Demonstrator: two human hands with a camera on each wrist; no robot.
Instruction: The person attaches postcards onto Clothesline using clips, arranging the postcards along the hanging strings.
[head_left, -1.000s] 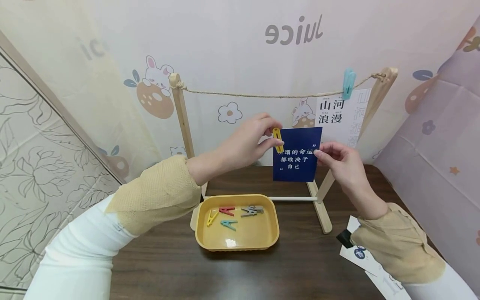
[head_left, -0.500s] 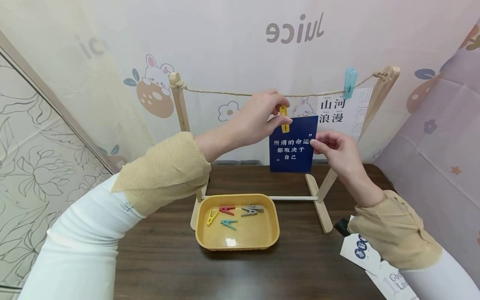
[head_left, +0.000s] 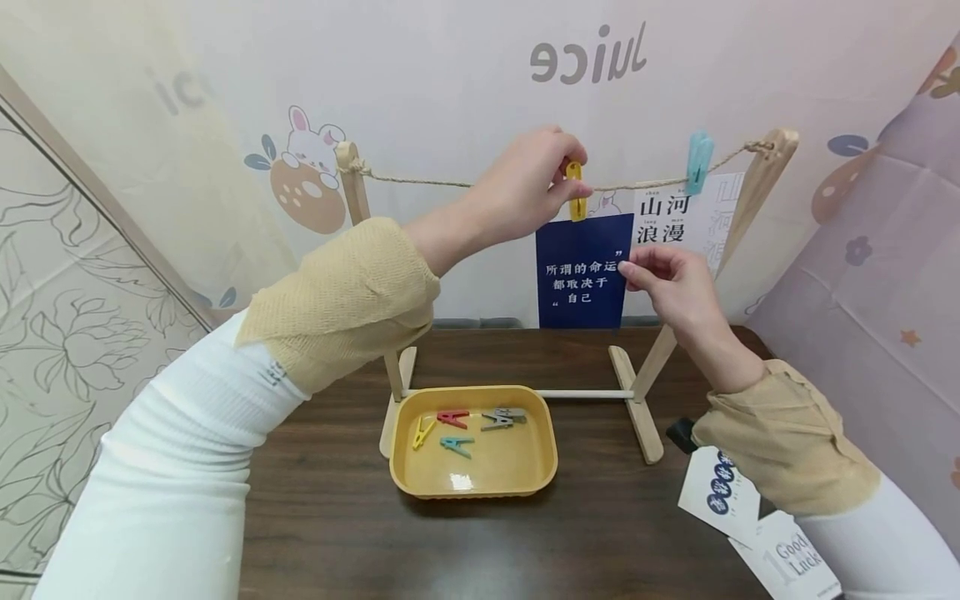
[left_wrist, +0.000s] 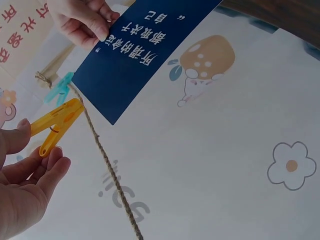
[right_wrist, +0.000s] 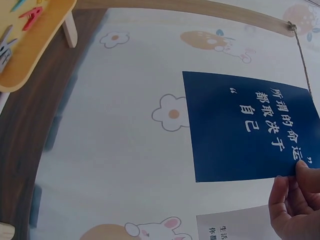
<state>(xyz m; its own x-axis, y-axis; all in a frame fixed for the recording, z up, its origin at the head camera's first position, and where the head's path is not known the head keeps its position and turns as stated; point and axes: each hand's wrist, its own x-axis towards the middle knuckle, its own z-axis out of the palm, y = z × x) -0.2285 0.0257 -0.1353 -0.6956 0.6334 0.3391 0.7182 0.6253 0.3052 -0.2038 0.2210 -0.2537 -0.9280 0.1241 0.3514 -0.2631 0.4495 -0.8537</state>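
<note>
My left hand (head_left: 525,185) pinches the handles of a yellow clothespin (head_left: 577,207) between thumb and fingers. The pin's tip is at the twine line (left_wrist: 111,170) in the left wrist view; whether it grips the twine is unclear. Just below the line hangs a dark blue card (head_left: 581,242) with white writing. My right hand (head_left: 678,287) pinches the card's right edge between thumb and fingers. To the right, a light blue clothespin (head_left: 699,165) on the line holds a white card (head_left: 660,218) with black characters.
A wooden frame (head_left: 642,425) carries the line. In front stands a yellow tray (head_left: 480,492) with several clothespins (head_left: 453,419). More cards (head_left: 720,492) lie on the dark table (head_left: 600,533) under my right forearm. A patterned curtain (head_left: 450,83) hangs behind.
Both hands have risen. The left brought the yellow clothespin up from over the card to the line, and the right raised the blue card and shifted it slightly left.
</note>
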